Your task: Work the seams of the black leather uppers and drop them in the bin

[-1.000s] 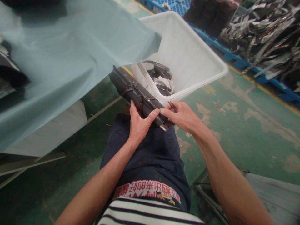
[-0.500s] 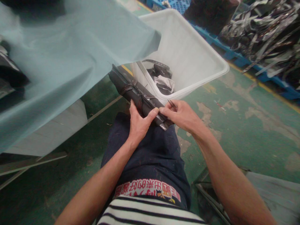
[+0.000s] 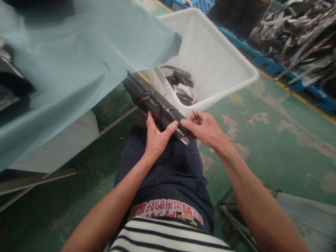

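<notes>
A dark rolled bundle of leather-like pieces (image 3: pixel 147 98), tied with thin cord, lies across my knee and points up to the left. My left hand (image 3: pixel 155 137) is wrapped round its lower part, thumb on top. My right hand (image 3: pixel 203 129) is closed at the bundle's near end (image 3: pixel 183 134), its fingertips pinching there. A thin metal tool tip (image 3: pixel 195 114), like small snips, sticks up from this hand.
A white plastic tub (image 3: pixel 231 59) stands just beyond the bundle, with dark and silvery scraps (image 3: pixel 183 91) in its bottom. A pale blue sheet (image 3: pixel 78 59) drapes over a table at left. Blue pallets with piled strips (image 3: pixel 294 31) sit at the far right. Green concrete floor lies all around.
Almost nothing. Both hands keep their hold on the bundle; the view has shifted slightly.
</notes>
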{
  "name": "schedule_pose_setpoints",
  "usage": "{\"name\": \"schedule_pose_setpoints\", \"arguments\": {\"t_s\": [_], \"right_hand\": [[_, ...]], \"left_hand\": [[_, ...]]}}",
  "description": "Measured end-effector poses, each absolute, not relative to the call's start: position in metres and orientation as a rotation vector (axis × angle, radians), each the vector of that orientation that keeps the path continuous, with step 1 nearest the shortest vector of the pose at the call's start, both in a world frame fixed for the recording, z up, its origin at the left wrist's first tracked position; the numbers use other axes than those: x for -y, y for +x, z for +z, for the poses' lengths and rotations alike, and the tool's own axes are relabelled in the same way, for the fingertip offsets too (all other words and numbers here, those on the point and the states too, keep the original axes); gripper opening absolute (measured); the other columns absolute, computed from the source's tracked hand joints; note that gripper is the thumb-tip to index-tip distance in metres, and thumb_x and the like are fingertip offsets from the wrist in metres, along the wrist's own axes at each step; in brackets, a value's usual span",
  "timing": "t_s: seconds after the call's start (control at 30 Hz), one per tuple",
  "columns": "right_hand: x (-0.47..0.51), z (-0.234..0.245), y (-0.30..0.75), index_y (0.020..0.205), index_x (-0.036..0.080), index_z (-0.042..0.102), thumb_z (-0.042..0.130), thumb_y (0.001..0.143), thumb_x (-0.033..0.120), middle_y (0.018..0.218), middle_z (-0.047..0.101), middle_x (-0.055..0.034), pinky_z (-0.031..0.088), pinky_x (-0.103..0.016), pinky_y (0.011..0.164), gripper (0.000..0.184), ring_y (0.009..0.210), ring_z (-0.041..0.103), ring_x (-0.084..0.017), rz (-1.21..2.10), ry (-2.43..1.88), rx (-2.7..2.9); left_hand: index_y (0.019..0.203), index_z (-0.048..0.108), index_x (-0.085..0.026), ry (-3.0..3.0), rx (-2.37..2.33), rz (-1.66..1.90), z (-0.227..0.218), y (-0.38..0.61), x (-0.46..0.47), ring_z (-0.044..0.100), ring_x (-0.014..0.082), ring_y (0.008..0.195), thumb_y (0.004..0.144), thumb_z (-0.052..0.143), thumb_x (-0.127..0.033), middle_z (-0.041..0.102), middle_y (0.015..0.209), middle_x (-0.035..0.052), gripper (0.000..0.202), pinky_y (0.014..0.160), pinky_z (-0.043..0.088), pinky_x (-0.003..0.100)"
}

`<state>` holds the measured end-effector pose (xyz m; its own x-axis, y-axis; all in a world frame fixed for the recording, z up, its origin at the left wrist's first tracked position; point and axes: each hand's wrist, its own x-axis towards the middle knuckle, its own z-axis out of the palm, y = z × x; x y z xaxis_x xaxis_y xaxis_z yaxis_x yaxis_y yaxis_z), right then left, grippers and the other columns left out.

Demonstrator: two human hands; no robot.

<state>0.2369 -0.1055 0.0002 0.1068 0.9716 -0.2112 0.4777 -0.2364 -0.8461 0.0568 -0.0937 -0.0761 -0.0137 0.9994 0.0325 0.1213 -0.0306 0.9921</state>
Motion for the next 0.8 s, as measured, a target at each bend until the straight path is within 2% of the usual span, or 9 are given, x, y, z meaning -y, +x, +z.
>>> {"name": "schedule_pose_setpoints", "arguments": {"t_s": [0.13, 0.3, 0.57, 0.8], "right_hand": [[0.1064, -0.0013, 0.2385, 0.073, 0.024, 0.053, 0.071, 0.079, 0.066, 0.059, 0.049, 0.0031, 0.032, -0.029, 0.054, 0.046, 0.057, 0.042, -0.012, 1.096, -1.751, 1.404], [0.1053, 0.0021, 0.2390, 0.072, 0.024, 0.055, 0.079, 0.074, 0.071, 0.058, 0.046, 0.0047, 0.029, -0.028, 0.052, 0.054, 0.056, 0.039, -0.011, 1.104, -1.781, 1.445], [0.1048, 0.0022, 0.2393, 0.073, 0.024, 0.055, 0.073, 0.079, 0.064, 0.059, 0.051, 0.0032, 0.031, -0.028, 0.053, 0.045, 0.056, 0.043, -0.012, 1.080, -1.810, 1.496], [0.1056, 0.0022, 0.2398, 0.073, 0.024, 0.054, 0.073, 0.080, 0.062, 0.059, 0.049, 0.0042, 0.031, -0.028, 0.053, 0.043, 0.056, 0.041, -0.012, 1.086, -1.798, 1.481]], "left_hand": [[0.156, 0.049, -0.028, 1.319, -1.304, 1.167, -0.0755, 0.0568, 0.0942, 0.053, 0.0320, 0.152, 0.085, 0.088, -0.050, 0.057, 0.157, 0.0103, 0.084, 0.133, 0.039, 0.053], [0.156, 0.049, -0.026, 1.305, -1.311, 1.153, -0.0727, 0.0569, 0.0947, 0.051, 0.0327, 0.155, 0.085, 0.088, -0.049, 0.054, 0.161, 0.0124, 0.084, 0.134, 0.038, 0.052], [0.157, 0.048, -0.026, 1.294, -1.291, 1.151, -0.0737, 0.0554, 0.0946, 0.052, 0.0333, 0.154, 0.085, 0.088, -0.051, 0.056, 0.159, 0.0122, 0.086, 0.132, 0.041, 0.054], [0.157, 0.048, -0.025, 1.281, -1.277, 1.145, -0.0732, 0.0539, 0.0957, 0.051, 0.0338, 0.155, 0.085, 0.087, -0.051, 0.055, 0.161, 0.0134, 0.086, 0.133, 0.039, 0.054]]}}
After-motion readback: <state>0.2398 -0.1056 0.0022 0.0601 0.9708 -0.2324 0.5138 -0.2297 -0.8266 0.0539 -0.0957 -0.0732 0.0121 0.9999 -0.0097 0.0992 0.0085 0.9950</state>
